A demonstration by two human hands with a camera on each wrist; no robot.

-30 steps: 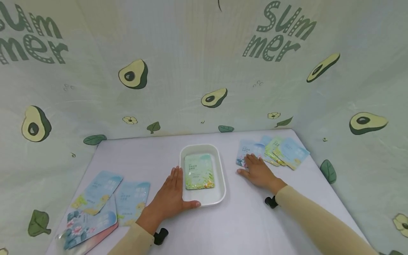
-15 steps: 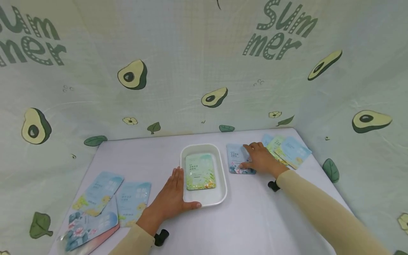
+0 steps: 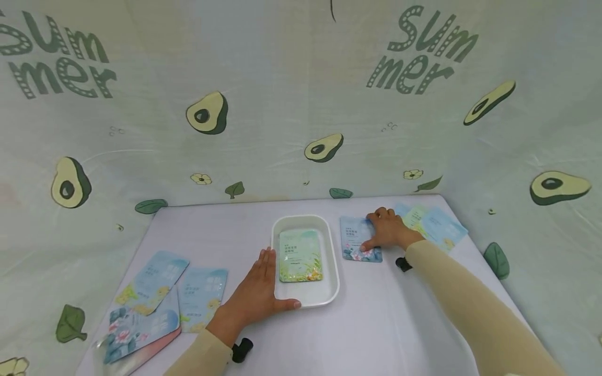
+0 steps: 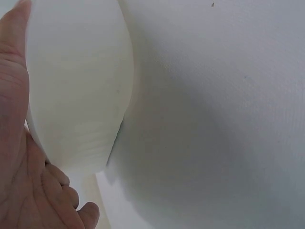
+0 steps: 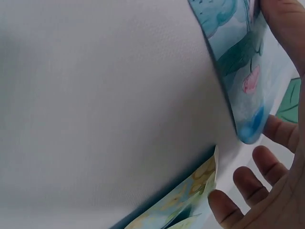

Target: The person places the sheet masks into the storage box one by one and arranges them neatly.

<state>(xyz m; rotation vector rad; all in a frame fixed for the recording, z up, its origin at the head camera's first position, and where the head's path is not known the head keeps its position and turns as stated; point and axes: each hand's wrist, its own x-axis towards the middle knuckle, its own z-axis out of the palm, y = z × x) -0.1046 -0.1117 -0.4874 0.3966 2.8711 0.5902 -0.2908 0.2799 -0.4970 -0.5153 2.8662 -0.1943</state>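
Observation:
A white tray (image 3: pixel 307 302) stands mid-table with a green sheet mask packet (image 3: pixel 301 255) lying in it. My left hand (image 3: pixel 251 290) rests against it, fingers straight along the left wall and thumb spread along the front edge; the left wrist view shows that hand beside the tray's outer wall (image 4: pixel 81 86). To the right of the tray, my right hand (image 3: pixel 388 230) holds a blue packet with pink lotus flowers (image 3: pixel 354 237) by its right part, between thumb and index finger. Seen from the right wrist, the thumb lies over the lotus packet (image 5: pixel 238 62) and the other fingers are bent loosely apart.
Behind the right hand, several blue and green packets (image 3: pixel 439 227) overlap at the table's (image 3: pixel 367 313) far right corner. At the left lie blue packets (image 3: pixel 202 297), a lotus one (image 3: pixel 141 326) and a pinkish one (image 3: pixel 150 355). A printed cloth hangs behind the table.
The right hand has drawn the lotus packet left, off the right-hand pile toward the tray, and its fingers now bend at the packet's edge. The left hand stays at the tray.

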